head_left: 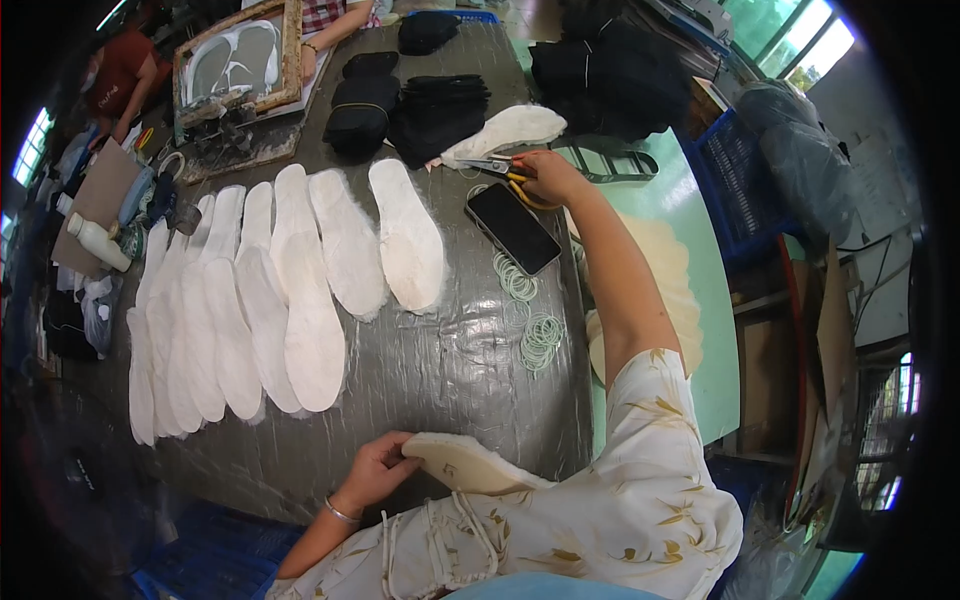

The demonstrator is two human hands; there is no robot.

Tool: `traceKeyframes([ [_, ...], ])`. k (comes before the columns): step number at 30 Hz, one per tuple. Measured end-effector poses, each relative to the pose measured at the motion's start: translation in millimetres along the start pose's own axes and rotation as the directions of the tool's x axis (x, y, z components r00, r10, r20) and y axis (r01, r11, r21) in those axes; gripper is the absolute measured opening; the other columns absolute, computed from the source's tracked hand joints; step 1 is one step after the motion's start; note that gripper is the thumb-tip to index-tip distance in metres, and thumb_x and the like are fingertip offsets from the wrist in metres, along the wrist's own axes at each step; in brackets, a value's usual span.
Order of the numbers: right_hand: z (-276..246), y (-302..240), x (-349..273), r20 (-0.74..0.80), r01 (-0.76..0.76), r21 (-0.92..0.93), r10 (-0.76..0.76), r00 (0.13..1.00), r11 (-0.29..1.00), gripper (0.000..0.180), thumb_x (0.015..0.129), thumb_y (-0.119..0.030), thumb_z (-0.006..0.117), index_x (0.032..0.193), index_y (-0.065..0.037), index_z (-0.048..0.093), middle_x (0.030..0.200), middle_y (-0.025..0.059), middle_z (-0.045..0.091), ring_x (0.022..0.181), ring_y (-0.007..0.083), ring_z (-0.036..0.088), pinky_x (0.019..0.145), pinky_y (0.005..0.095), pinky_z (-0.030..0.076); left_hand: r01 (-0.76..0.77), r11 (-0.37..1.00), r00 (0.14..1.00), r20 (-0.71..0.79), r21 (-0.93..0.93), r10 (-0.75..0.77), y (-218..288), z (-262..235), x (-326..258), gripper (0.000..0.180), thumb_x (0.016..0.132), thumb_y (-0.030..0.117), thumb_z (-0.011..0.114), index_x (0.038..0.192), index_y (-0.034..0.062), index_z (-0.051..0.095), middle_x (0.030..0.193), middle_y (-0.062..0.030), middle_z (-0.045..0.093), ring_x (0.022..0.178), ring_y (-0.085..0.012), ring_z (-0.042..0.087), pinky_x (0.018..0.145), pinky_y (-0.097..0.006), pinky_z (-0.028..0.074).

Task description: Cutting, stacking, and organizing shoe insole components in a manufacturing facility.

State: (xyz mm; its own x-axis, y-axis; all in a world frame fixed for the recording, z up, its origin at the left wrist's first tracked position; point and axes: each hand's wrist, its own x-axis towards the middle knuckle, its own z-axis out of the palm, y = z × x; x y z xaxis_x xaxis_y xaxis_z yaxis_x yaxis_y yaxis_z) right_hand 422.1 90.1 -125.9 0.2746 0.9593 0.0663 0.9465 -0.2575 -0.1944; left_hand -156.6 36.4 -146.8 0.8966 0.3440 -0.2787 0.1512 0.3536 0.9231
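Near the table's front edge, my left hand (372, 473) grips the end of a cream insole (470, 465) with a fluffy edge, thumb on its face. My right arm reaches far across the table. There my right hand (553, 178) is closed around the yellow-orange handles of a pair of scissors (486, 165), whose blades point left. Beside the blades lies a white fluffy insole (525, 128). A black phone (513, 228) rests just below my right hand. Two heaps of pale green rubber bands (541, 342) lie nearer to me.
Rows of white insoles (315, 325) overlap across the table's left side. Bundled black pieces (440, 110) lie beyond them. A framed screen (238, 62) stands at far left, near a co-worker's arm (338, 25). To the right are a green tabletop (715, 340) and a blue crate (735, 180).
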Motion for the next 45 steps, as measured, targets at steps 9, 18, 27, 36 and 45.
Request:
traceKeyframes([
  [9,-24,-26,-52,0.251,-0.121,-0.119,0.148,0.957,0.986,0.044,0.076,-0.031,0.074,0.109,-0.001,0.069,0.097,0.0222,0.07,0.095,0.0368,0.068,0.084,0.043,0.053,0.02,0.999,0.999,-0.031,-0.028,-0.021,-5,-3,-3,0.03,0.091,-0.009,0.062,0.12,-0.0027,0.058,0.11,-0.0083,0.067,0.102,-0.0122,0.064,0.088,-0.024,0.053],
  [18,-110,-124,-232,0.109,-0.05,0.797,-0.062,0.992,0.602,0.053,0.087,-0.036,0.072,0.13,-0.006,0.063,0.123,0.0146,0.067,0.113,0.0259,0.065,0.099,0.0354,0.048,-0.023,0.999,1.0,-0.007,-0.024,0.023,26,7,16,0.022,0.092,-0.002,0.064,0.112,-0.0013,0.057,0.1,-0.0111,0.068,0.086,-0.0149,0.067,0.077,-0.027,0.057],
  [27,-85,-166,-457,0.04,-0.354,0.53,0.394,0.918,0.771,0.028,0.083,-0.017,0.07,0.108,-0.004,0.069,0.094,0.0158,0.071,0.084,0.0334,0.068,0.076,0.0414,0.052,-0.126,0.992,0.965,0.232,-0.01,0.125,13,155,111,0.032,0.095,0.003,0.062,0.123,0.0011,0.049,0.12,-0.0105,0.06,0.107,-0.0162,0.062,0.084,-0.03,0.057],
  [36,-32,-65,-461,-0.134,-0.321,0.396,0.4,0.907,0.86,0.035,0.078,-0.017,0.076,0.11,-0.005,0.067,0.125,0.0147,0.061,0.11,0.0315,0.061,0.091,0.0384,0.05,-0.651,0.101,0.68,0.519,0.752,0.517,36,238,171,0.077,0.074,0.017,0.08,0.139,-0.0002,0.042,0.143,-0.0212,0.044,0.132,-0.0388,0.043,0.11,-0.045,0.035],
  [45,-21,-73,-439,-0.116,-0.32,0.078,0.327,0.938,0.944,0.057,0.07,-0.034,0.083,0.114,-0.004,0.063,0.105,0.012,0.063,0.1,0.0329,0.06,0.089,0.0443,0.046,-0.651,-0.271,0.659,0.705,0.709,0.261,36,281,210,0.075,0.07,0.025,0.084,0.134,0.007,0.05,0.131,-0.0155,0.052,0.129,-0.0325,0.046,0.111,-0.048,0.033],
])
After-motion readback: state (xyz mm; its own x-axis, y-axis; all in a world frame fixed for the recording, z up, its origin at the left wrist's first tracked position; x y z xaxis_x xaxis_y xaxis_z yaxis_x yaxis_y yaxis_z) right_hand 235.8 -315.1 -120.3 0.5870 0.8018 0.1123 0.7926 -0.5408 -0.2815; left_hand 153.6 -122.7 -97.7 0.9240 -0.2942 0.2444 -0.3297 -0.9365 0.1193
